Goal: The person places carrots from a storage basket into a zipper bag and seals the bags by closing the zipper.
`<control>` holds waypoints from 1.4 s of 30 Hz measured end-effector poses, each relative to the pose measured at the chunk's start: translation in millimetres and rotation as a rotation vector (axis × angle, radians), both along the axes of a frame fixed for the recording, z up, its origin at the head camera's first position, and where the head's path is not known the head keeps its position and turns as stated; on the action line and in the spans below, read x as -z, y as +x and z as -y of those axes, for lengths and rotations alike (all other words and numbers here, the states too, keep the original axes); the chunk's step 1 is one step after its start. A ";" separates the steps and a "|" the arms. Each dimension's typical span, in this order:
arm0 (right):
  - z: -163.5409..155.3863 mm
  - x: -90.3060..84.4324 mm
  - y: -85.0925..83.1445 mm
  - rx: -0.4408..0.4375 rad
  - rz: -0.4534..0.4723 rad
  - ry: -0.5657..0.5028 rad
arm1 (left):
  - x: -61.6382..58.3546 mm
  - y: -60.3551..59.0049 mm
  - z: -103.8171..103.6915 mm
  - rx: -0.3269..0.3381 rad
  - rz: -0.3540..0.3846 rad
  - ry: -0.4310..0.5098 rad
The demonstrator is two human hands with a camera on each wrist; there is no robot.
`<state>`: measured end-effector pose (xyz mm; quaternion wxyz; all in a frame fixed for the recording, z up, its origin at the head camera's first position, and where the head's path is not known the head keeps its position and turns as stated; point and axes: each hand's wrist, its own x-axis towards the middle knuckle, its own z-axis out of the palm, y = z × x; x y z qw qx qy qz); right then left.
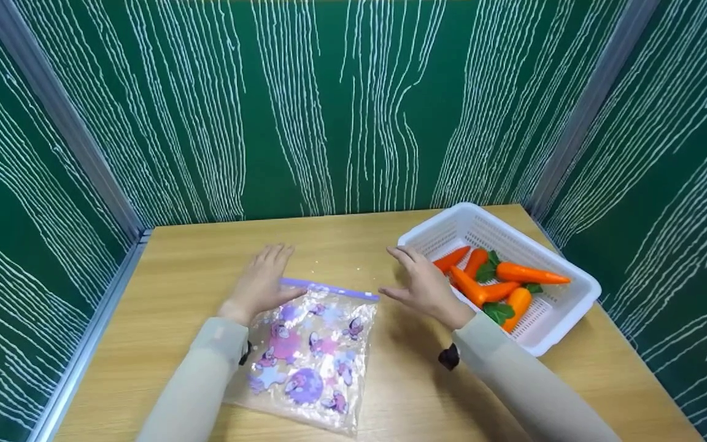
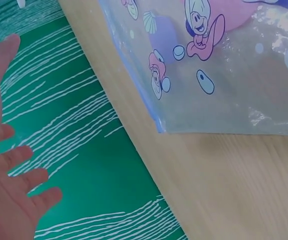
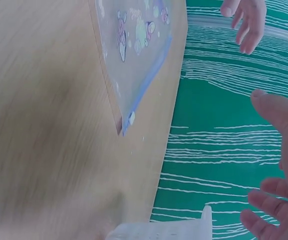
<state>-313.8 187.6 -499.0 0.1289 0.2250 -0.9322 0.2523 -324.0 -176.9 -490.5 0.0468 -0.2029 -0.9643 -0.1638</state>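
Three green panels w/ wavy white lines stand left, far & right of the wood table. Left hand, in a pale sleeve, hangs by the far left corner of the bag, fingers spread wide, holding nothing; left wrist view shows it apart from the plastic. Clear zip bag w/ purple, pink & blue cartoon prints lies flat on the near-middle of the table, purple zip strip on its far edge, white slider at the strip's right end. Right hand is btwn bag & basket, thumb & fingers wide apart, nothing held. White plastic basket sits at far right, rim tilted approx. diagonally to the table edge, w/ several orange carrots + green leaf tops piled inside.
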 end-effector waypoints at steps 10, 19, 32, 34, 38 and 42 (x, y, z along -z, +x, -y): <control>10.9 13.6 2.5 -0.039 0.186 -0.159 | 5.3 -3.0 0.1 0.006 0.087 0.035; 17.7 27.8 2.2 -0.019 0.306 -0.207 | 13.0 -8.5 3.7 -0.026 0.141 0.108; 22.6 43.6 -6.0 -0.036 0.419 -0.194 | 36.3 -11.5 18.0 -0.130 0.262 0.210; 23.4 47.1 -7.8 -0.045 0.425 -0.186 | 40.0 -11.6 19.7 -0.149 0.281 0.223; 24.7 54.0 -10.3 -0.057 0.438 -0.168 | 47.4 -12.2 21.7 -0.184 0.309 0.251; 25.9 59.6 -11.9 -0.055 0.450 -0.163 | 53.8 -12.5 21.9 -0.227 0.336 0.298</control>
